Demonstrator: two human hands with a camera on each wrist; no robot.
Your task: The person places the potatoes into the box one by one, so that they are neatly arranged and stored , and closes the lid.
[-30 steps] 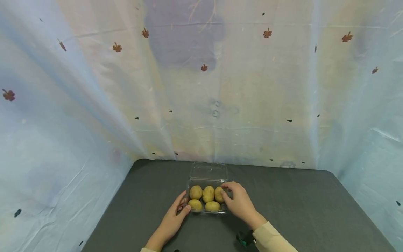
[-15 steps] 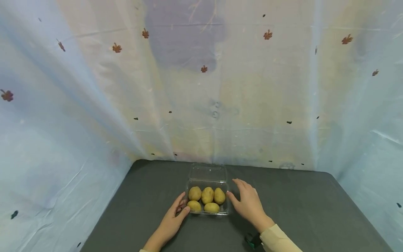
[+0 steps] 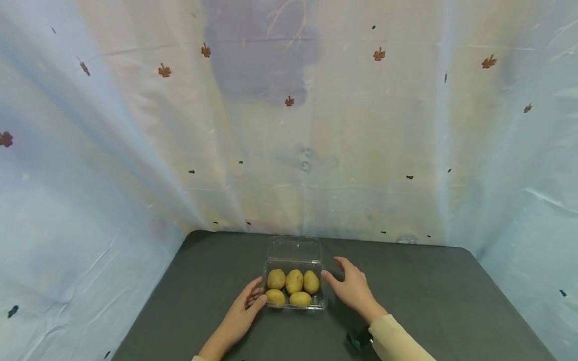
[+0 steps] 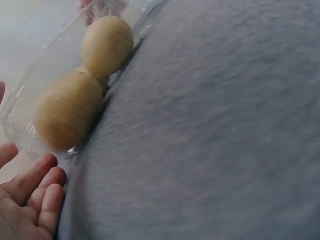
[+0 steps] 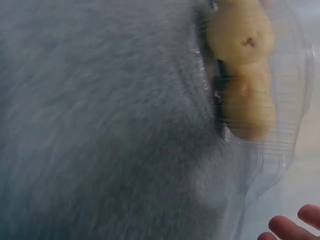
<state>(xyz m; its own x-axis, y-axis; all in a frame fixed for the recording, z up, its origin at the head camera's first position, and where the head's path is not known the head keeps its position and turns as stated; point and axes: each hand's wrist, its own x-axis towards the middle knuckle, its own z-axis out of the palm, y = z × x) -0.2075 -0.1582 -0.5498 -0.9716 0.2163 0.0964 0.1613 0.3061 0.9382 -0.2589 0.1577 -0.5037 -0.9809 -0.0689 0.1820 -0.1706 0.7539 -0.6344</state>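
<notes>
A clear plastic clamshell box stands on the table with its lid tipped back. Inside lie several yellow potatoes, three in the back row and two in front. My left hand is at the box's left side, fingers loosely bent and thumb by the front left corner. In the left wrist view its fingers lie just outside the clear wall, beside a potato. My right hand is at the right side, thumb near the rim, fingers spread and holding nothing. Its fingertips show low in the right wrist view.
The dark grey table has rounded back corners. A pale plastic sheet printed with leaves hangs behind it and at both sides. A black and green strap is by the right sleeve.
My right hand has let go of the back right potato and moved right, out of the box to its right side. My left hand has stayed at the left side.
</notes>
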